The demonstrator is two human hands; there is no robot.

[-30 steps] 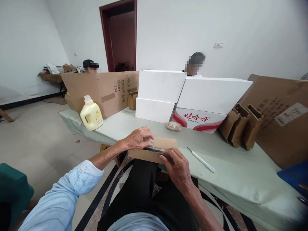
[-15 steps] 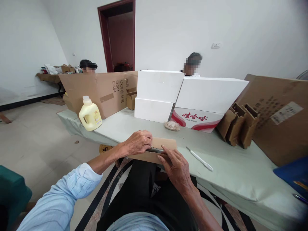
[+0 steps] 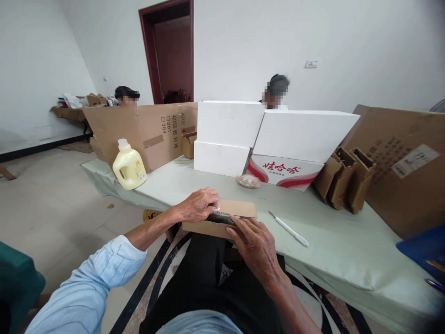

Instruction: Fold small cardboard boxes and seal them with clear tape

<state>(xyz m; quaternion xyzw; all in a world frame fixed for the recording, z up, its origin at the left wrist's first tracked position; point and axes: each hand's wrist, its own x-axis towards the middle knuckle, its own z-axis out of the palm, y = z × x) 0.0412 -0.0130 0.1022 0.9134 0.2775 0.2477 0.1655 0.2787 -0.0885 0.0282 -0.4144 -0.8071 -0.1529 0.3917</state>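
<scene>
A small cardboard box (image 3: 203,228) lies open at the table's near edge, just above my lap, its flap folded back toward the table. Something dark (image 3: 222,218) shows inside it; its kind I cannot make out. My left hand (image 3: 200,204) is over the box's left part, fingers curled in a pinch at the opening; what they hold is hidden. My right hand (image 3: 255,236) grips the right end of the box, thumb on the near side and fingers over the opening. Right of it, a white craft knife (image 3: 288,228) lies on the table.
White boxes (image 3: 229,125) are stacked across the cloth-covered table (image 3: 174,181), with a small clear bag (image 3: 248,181) before them. A yellow detergent jug (image 3: 129,166) stands left. Folded cardboard pieces (image 3: 342,181) and a large carton (image 3: 399,162) stand right. Two people sit beyond.
My left hand has shifted slightly at the opening, and more of the dark thing inside the box shows. My right hand keeps its place on the box.
</scene>
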